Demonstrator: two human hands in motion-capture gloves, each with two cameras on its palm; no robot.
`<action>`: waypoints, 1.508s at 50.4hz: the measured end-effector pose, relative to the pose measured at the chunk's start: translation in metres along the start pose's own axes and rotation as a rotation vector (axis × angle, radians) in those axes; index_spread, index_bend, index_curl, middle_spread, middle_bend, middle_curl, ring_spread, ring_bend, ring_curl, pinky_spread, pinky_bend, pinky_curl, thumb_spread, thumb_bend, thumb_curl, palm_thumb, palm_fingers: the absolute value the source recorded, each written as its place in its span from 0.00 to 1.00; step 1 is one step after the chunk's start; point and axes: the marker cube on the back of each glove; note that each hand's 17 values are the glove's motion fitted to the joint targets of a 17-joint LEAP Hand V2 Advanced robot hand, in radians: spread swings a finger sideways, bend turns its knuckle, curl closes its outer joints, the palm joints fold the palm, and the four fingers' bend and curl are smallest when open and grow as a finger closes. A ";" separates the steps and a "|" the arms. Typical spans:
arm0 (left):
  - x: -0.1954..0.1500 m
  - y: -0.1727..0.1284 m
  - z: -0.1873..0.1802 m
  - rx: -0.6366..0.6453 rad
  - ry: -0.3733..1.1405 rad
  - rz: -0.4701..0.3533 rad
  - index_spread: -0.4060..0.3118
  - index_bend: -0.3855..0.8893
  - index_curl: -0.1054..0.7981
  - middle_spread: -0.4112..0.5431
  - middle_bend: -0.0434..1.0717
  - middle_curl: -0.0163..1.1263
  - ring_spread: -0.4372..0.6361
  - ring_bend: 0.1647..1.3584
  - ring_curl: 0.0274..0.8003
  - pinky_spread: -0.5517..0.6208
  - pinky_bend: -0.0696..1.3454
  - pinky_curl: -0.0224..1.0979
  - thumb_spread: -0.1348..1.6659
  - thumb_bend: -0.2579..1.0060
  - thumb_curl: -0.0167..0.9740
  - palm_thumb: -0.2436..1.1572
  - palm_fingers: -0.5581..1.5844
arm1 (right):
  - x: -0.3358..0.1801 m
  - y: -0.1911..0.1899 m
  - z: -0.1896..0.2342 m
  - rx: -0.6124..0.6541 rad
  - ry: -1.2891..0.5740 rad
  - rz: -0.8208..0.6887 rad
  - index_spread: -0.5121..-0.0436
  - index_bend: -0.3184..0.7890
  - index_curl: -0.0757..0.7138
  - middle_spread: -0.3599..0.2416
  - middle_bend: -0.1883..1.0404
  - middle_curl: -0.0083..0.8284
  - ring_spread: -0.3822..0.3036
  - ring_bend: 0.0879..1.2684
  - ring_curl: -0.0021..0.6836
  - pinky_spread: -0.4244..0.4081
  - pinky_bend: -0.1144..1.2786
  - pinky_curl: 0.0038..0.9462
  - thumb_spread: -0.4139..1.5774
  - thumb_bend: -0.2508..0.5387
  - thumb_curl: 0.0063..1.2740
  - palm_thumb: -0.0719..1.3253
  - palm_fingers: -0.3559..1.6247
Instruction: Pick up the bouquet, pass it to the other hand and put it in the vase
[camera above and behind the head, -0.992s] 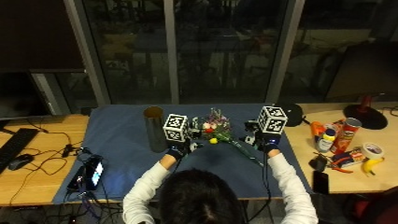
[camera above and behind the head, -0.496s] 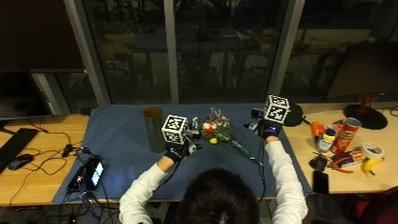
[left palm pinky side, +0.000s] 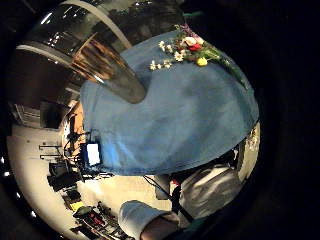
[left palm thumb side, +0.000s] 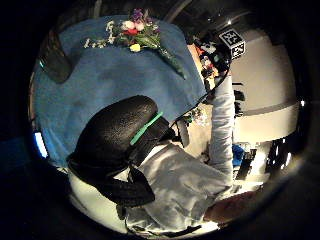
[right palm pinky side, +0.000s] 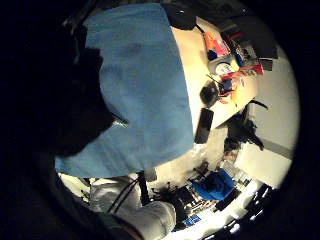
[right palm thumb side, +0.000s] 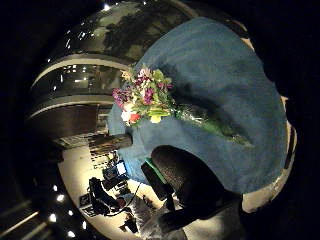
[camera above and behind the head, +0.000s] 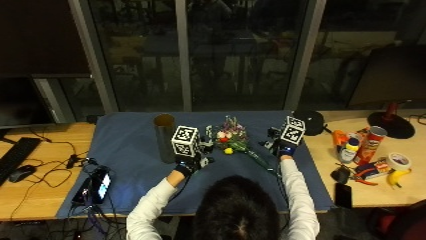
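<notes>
The bouquet (camera above and behind the head: 231, 139), mixed white, red, yellow and purple flowers with green stems, lies flat on the blue cloth (camera above and behind the head: 133, 150) between my hands. Its heads point towards the window. The dark tube vase (camera above and behind the head: 164, 142) stands upright to its left. My left hand (camera above and behind the head: 190, 162) hovers just right of the vase and near the flower heads, holding nothing. My right hand (camera above and behind the head: 283, 149) hovers beside the stem end, also holding nothing. The palm views show the bouquet (left palm pinky side: 192, 47) (left palm thumb side: 135, 32) (right palm thumb side: 147, 97) lying free on the cloth, with the vase (left palm pinky side: 107, 70) nearby.
A phone (camera above and behind the head: 100, 182) with cables lies at the cloth's left edge, and a keyboard (camera above and behind the head: 13, 152) and mouse (camera above and behind the head: 20, 172) lie further left. On the wooden table at the right are a red can (camera above and behind the head: 371, 142), a bottle (camera above and behind the head: 347, 149), tape (camera above and behind the head: 399, 160), a banana (camera above and behind the head: 399, 177) and a phone (camera above and behind the head: 343, 195).
My right hand rose and drifted right half a second ago, then came back down beside the stems. The left hand and the bouquet have stayed put.
</notes>
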 end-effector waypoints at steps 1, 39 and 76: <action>0.001 0.001 0.000 -0.011 0.005 0.005 0.79 0.41 0.38 0.80 0.21 0.28 0.78 0.40 0.31 0.76 0.42 0.32 0.62 0.18 0.31 0.27 0.33 | -0.001 0.001 0.001 0.058 0.002 -0.029 0.72 0.40 0.36 0.50 0.39 0.51 0.41 0.41 0.54 0.62 0.50 0.38 0.73 0.27 0.22 0.29 0.54; 0.008 0.003 0.010 -0.109 0.033 0.024 0.72 0.40 0.38 0.78 0.22 0.31 0.79 0.38 0.31 0.77 0.41 0.32 0.65 0.19 0.31 0.29 0.32 | 0.004 0.022 0.134 -0.080 0.129 0.048 0.67 0.38 0.38 0.37 0.36 0.57 0.30 0.38 0.60 0.38 0.48 0.39 0.74 0.38 0.26 0.52 0.63; 0.005 -0.016 0.001 -0.168 0.093 0.017 0.73 0.36 0.35 0.79 0.22 0.32 0.81 0.38 0.31 0.79 0.44 0.34 0.68 0.19 0.30 0.31 0.29 | -0.025 0.007 0.057 0.491 -0.339 -0.065 0.61 0.67 0.70 0.28 0.68 0.76 0.25 0.62 0.80 0.18 0.49 0.47 0.66 0.29 0.31 0.69 0.95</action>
